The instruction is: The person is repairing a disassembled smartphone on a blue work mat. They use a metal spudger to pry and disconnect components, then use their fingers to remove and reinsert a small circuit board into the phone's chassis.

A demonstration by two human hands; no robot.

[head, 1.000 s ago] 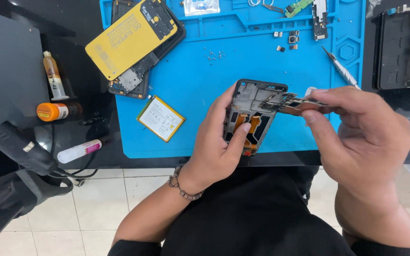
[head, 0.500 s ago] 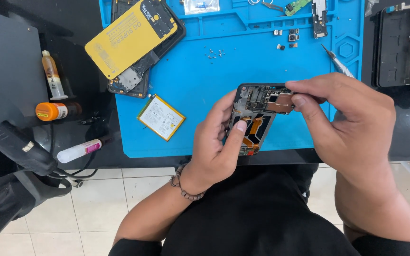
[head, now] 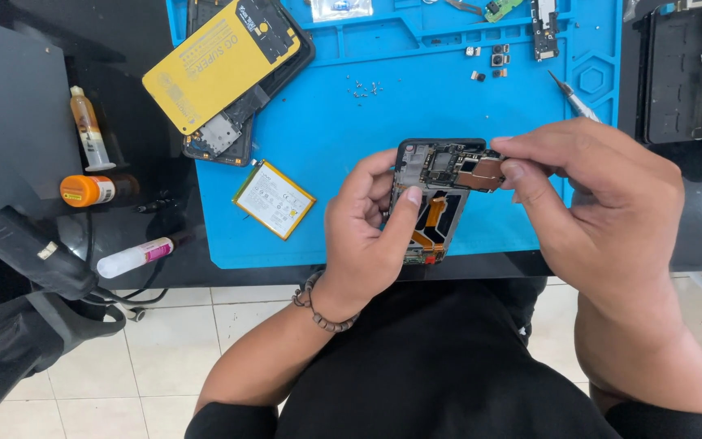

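An opened phone frame (head: 435,203) with exposed circuit board and an orange flex cable is held over the front edge of a blue work mat (head: 343,146). My left hand (head: 363,232) grips the frame from its left side, thumb laid across the middle. At the frame's upper right corner, my right hand (head: 591,199) pinches the board with thumb and forefinger. Whether a tool lies between those fingers is hidden.
On the mat lie a yellow phone back cover (head: 221,61) over another opened phone, a loose flat battery (head: 274,199), tiny screws (head: 365,88), small parts (head: 493,57) and a pointed tool (head: 574,99). Left of the mat stand small bottles (head: 89,128) and a tube (head: 136,256).
My right hand has moved left onto the frame's upper right corner; the thin tool seen in it a second ago no longer shows. The left hand keeps its grip.
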